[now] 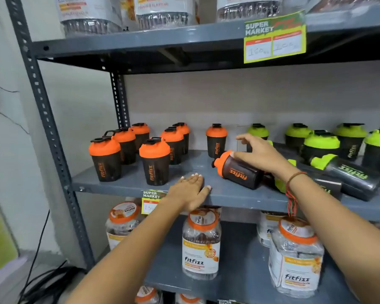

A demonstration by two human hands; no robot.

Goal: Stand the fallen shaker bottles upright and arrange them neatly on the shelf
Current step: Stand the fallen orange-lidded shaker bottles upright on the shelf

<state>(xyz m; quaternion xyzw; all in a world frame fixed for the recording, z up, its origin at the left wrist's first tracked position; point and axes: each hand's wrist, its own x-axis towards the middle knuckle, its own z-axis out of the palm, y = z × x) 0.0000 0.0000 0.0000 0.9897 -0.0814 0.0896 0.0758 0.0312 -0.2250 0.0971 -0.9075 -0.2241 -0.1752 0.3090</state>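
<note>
Rested left hand (190, 189) flat and open on middle shelf (239, 195) edge, laid right hand (258, 155) loosely, not yet clasped, over fallen orange-lidded shaker (239, 170) mid-shelf; left orange-lidded group (140, 148) upright, fallen green-lidded shakers (349, 174) unrighted at right.

A shop: grey metal shelving (140, 189) carries rows of branded shaker bottles (155, 164), jars (201, 242) below, and "Super Market" price tags (274, 37) at upper right.

Black shaker bottles (239, 172) — orange lids, others lime-green (351, 150), grey shelf (127, 183), yellow-green price tag (274, 38)
</note>
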